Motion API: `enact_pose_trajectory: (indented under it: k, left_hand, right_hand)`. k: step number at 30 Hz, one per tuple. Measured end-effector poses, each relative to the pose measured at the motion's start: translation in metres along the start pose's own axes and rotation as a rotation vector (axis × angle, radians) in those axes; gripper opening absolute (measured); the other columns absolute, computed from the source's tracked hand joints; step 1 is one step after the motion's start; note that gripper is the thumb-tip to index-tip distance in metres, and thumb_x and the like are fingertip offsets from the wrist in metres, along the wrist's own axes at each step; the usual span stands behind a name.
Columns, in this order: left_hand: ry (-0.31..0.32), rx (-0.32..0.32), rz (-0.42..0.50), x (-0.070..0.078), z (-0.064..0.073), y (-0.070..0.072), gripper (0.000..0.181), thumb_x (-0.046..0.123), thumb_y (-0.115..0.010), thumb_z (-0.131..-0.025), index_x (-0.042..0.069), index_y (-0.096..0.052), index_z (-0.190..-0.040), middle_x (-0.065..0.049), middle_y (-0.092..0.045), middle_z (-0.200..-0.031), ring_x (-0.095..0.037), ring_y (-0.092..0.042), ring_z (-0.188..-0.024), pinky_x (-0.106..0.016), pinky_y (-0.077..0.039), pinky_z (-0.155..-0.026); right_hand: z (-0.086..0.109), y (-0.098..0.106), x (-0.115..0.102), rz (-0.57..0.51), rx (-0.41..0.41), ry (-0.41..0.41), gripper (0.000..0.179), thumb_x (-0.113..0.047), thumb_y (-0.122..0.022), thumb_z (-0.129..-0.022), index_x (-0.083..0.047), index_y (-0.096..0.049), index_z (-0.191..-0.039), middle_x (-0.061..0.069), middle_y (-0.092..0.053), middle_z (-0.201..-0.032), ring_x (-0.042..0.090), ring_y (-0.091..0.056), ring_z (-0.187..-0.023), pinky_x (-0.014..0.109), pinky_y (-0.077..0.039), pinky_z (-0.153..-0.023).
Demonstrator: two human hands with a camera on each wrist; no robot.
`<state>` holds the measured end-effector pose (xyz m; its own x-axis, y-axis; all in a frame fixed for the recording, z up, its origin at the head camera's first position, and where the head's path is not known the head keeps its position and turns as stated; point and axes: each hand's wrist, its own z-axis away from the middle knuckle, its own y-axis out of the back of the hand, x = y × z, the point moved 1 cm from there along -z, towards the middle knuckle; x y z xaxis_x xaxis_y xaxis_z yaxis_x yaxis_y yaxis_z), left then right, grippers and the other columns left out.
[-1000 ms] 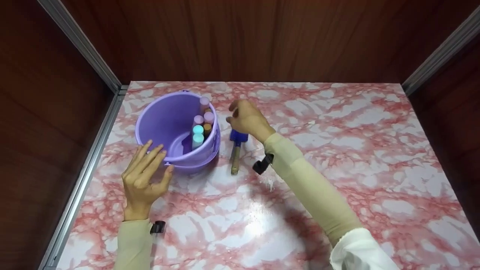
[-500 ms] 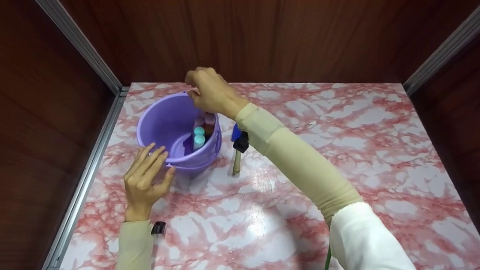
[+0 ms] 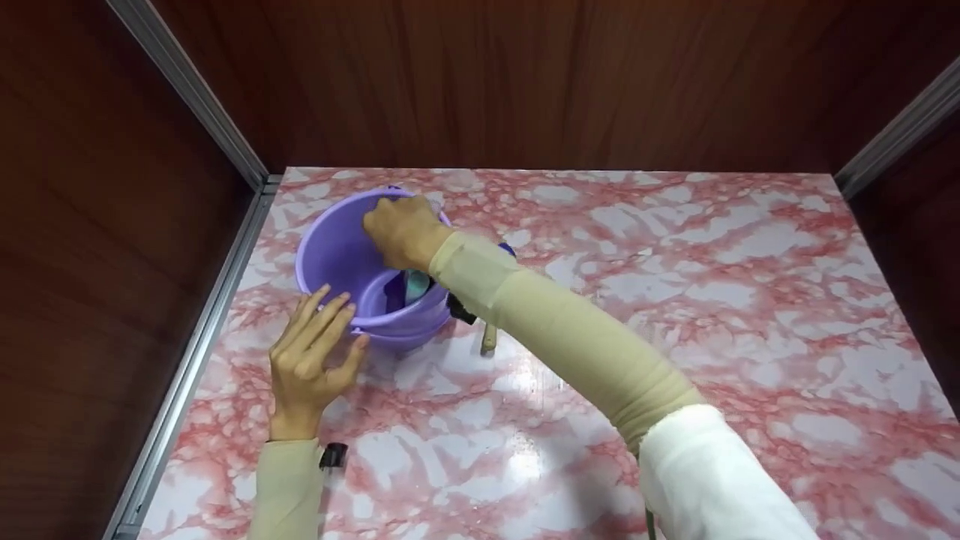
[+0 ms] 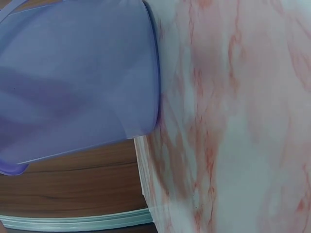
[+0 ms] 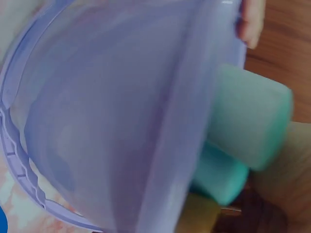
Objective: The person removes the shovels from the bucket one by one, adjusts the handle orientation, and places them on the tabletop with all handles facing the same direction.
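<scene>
A purple bucket (image 3: pixel 330 240) stands on the table at the left. Fingers of my left hand (image 3: pixel 307 367) lie straight over its near rim, with the thumb against the outside. My right hand (image 3: pixel 405 232) reaches over the far right rim and dips inside, its fingertips hidden. Beneath that hand, a pale teal-topped cylinder (image 3: pixel 417 285) shows against the bucket's right side. Closer up in the right wrist view, two teal cylinders (image 5: pixel 250 119) and a yellow-brown one (image 5: pixel 199 213) stick out past the rim. I cannot tell whether the right hand holds anything.
Partly behind the right forearm lies a small tool with a wooden handle (image 3: pixel 488 339) and a blue head (image 3: pixel 507 248). The marbled red and white table (image 3: pixel 720 315) is bounded by dark wooden panels (image 3: pixel 525 82) at the back and sides.
My right hand has moved left from beside the bucket, up over the rim and down into it, now covering the pink-topped cylinders. My left hand has stayed on the rim.
</scene>
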<state>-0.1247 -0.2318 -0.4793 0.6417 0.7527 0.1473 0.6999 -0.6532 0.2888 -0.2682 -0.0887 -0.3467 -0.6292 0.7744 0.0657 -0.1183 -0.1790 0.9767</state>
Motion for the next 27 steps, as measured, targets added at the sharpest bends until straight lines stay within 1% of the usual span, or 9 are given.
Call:
enact_pose_trajectory:
  k: [3,6,8,11,13,15,17,21,27]
  left_hand:
    - [0.002,0.004,0.004,0.001,0.0,0.0,0.036,0.034,-0.077,-0.098,0.0,-0.083,-0.109,-0.019,-0.08,-0.114,-0.046,-0.074,-0.114,-0.057,-0.056,-0.113]
    - [0.011,0.001,0.005,0.001,0.0,0.0,0.037,0.035,-0.076,-0.097,0.0,-0.083,-0.108,-0.019,-0.08,-0.114,-0.047,-0.074,-0.113,-0.057,-0.055,-0.114]
    - [0.021,0.0,0.005,0.001,0.0,0.0,0.037,0.035,-0.076,-0.097,0.001,-0.083,-0.108,-0.019,-0.08,-0.114,-0.047,-0.074,-0.113,-0.058,-0.055,-0.114]
    - [0.033,0.002,0.006,0.001,0.0,-0.001,0.038,0.037,-0.075,-0.098,0.001,-0.083,-0.107,-0.019,-0.081,-0.114,-0.046,-0.074,-0.113,-0.058,-0.055,-0.114]
    - [0.036,0.002,0.004,0.001,0.001,-0.002,0.038,0.037,-0.075,-0.098,0.001,-0.083,-0.108,-0.019,-0.081,-0.114,-0.046,-0.074,-0.113,-0.058,-0.055,-0.114]
    - [0.037,0.003,0.0,0.001,0.002,-0.001,0.038,0.037,-0.075,-0.098,0.001,-0.083,-0.107,-0.019,-0.081,-0.114,-0.046,-0.074,-0.112,-0.058,-0.056,-0.113]
    - [0.037,0.002,-0.006,0.001,0.003,-0.001,0.038,0.038,-0.075,-0.098,0.001,-0.083,-0.108,-0.018,-0.081,-0.114,-0.046,-0.074,-0.112,-0.059,-0.056,-0.113]
    - [0.041,0.006,-0.004,0.001,0.004,0.0,0.038,0.037,-0.075,-0.098,0.001,-0.083,-0.107,-0.018,-0.081,-0.114,-0.046,-0.074,-0.113,-0.059,-0.056,-0.113]
    - [0.042,0.005,0.005,0.0,0.002,-0.002,0.037,0.036,-0.076,-0.097,0.001,-0.083,-0.108,-0.018,-0.081,-0.114,-0.045,-0.074,-0.114,-0.057,-0.055,-0.114]
  right_hand:
    - [-0.004,-0.004,-0.012,0.086,-0.077,-0.033,0.032,-0.018,-0.063,-0.102,-0.016,-0.073,-0.132,0.007,-0.072,-0.135,0.029,-0.072,-0.117,0.047,-0.065,-0.092]
    - [-0.005,-0.004,-0.024,0.119,-0.147,-0.077,0.034,-0.019,-0.053,-0.109,-0.02,-0.071,-0.138,0.002,-0.072,-0.139,0.023,-0.071,-0.12,0.039,-0.062,-0.095]
    - [-0.008,-0.007,-0.031,0.132,-0.182,-0.109,0.037,-0.021,-0.047,-0.112,-0.023,-0.07,-0.14,-0.002,-0.071,-0.141,0.019,-0.07,-0.118,0.036,-0.06,-0.092]
    - [-0.008,-0.009,-0.041,0.157,-0.243,-0.139,0.041,-0.023,-0.04,-0.114,-0.026,-0.066,-0.146,-0.005,-0.067,-0.146,0.017,-0.067,-0.121,0.035,-0.056,-0.095]
    - [-0.008,-0.012,-0.045,0.188,-0.28,-0.145,0.042,-0.024,-0.038,-0.115,-0.026,-0.064,-0.148,-0.006,-0.065,-0.149,0.019,-0.066,-0.122,0.036,-0.054,-0.097]
    - [-0.006,-0.012,-0.049,0.215,-0.312,-0.143,0.043,-0.024,-0.037,-0.116,-0.026,-0.061,-0.151,-0.007,-0.062,-0.152,0.019,-0.064,-0.127,0.037,-0.052,-0.103]
    - [-0.006,-0.015,-0.051,0.233,-0.324,-0.135,0.042,-0.024,-0.037,-0.116,-0.026,-0.062,-0.15,-0.006,-0.062,-0.152,0.021,-0.064,-0.127,0.038,-0.051,-0.104]
    - [-0.006,-0.016,-0.051,0.262,-0.308,-0.106,0.043,-0.025,-0.036,-0.116,-0.028,-0.063,-0.149,-0.007,-0.063,-0.151,0.021,-0.064,-0.128,0.038,-0.049,-0.105]
    - [-0.007,-0.011,-0.047,0.313,-0.232,-0.079,0.042,-0.025,-0.037,-0.115,-0.03,-0.064,-0.147,-0.01,-0.065,-0.149,0.017,-0.064,-0.126,0.035,-0.048,-0.104]
